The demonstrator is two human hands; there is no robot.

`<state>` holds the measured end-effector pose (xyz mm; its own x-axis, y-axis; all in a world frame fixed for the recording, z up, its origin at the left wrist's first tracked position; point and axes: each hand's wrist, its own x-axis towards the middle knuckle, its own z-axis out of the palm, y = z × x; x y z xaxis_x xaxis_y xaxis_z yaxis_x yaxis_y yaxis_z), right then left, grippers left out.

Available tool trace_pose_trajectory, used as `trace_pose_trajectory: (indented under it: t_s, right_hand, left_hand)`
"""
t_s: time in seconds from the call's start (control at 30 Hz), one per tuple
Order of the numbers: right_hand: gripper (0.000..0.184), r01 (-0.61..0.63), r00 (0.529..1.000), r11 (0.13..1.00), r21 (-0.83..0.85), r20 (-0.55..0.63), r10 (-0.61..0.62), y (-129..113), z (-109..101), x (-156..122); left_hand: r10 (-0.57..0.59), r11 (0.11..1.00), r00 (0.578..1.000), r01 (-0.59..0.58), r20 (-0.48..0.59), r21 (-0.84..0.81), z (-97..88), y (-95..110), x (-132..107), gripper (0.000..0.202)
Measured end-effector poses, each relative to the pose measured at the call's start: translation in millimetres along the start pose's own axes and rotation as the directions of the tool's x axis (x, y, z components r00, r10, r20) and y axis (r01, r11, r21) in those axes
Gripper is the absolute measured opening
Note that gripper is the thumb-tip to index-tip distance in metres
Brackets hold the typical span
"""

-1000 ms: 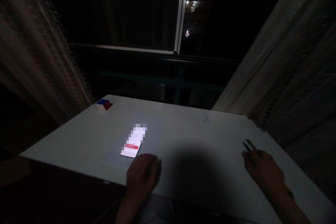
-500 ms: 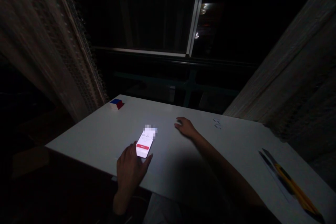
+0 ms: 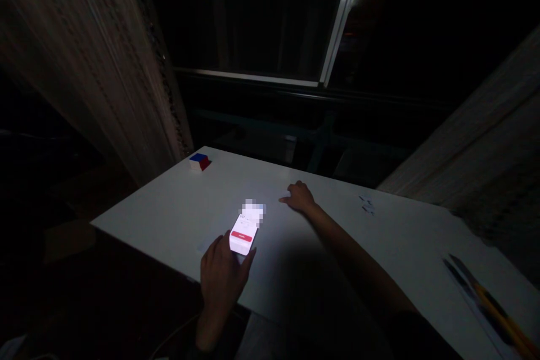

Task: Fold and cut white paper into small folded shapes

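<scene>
A lit phone [image 3: 246, 230] lies on the white table [image 3: 169, 211], its bright screen showing a red button. My left hand [image 3: 223, 273] rests at the phone's near end, fingers and thumb cupped round its bottom edge. My right hand [image 3: 298, 198] is stretched out past the phone's far right corner, fingers curled down onto the bare tabletop; I cannot tell whether anything is under them.
A red, blue and white cube [image 3: 199, 161] sits at the table's far left corner. Pencils and a dark tool [image 3: 485, 304] lie at the right edge. Small paper scraps [image 3: 366, 205] lie beyond my right arm. Curtains hang on both sides; a dark window is behind.
My left hand moved from beside the phone onto its near end. My right hand left the pencils at the right and reached across to the spot beyond the phone. The view shifted.
</scene>
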<state>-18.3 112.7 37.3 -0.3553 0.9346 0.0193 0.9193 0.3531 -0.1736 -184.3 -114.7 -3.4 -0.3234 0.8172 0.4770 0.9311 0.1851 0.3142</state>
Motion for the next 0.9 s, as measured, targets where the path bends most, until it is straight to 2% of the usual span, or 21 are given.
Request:
trace_pose_trajectory:
  t_s: [0.13,0.27,0.47,0.57,0.7,0.9]
  right_hand:
    - [0.047,0.023,0.995,1.000,0.013,-0.096,-0.022,-2.7,1.8,-5.1]
    - [0.034,0.033,0.986,0.993,0.112,-0.168,-0.014,-4.5,3.2,-7.0]
    - [0.029,-0.041,0.962,0.956,0.291,-0.246,0.116,-3.3,2.6,-1.1]
    - [0.025,-0.040,0.953,0.943,0.329,-0.271,0.135,-1.8,3.4,0.0]
    - [0.024,-0.039,0.952,0.953,0.301,-0.277,0.127,-2.1,3.3,-3.0]
    - [0.023,-0.035,0.952,0.991,0.128,-0.299,0.073,-8.9,-0.2,-11.2]
  left_hand:
    - [-0.003,1.000,1.000,0.003,-0.006,-0.003,-0.9,0.4,0.5,0.058]
    - [0.007,1.000,1.000,-0.007,0.014,-0.008,-1.6,0.9,1.2,0.055]
    - [0.003,1.000,1.000,-0.003,-0.004,-0.001,-1.5,1.4,0.7,0.055]
    - [0.004,1.000,1.000,-0.004,0.000,-0.001,-1.1,0.8,0.5,0.055]
    - [0.011,1.000,1.000,-0.011,-0.003,0.002,-0.1,0.0,-0.3,0.054]
    - [0.012,1.000,1.000,-0.012,-0.007,0.007,-0.3,0.5,-0.7,0.054]
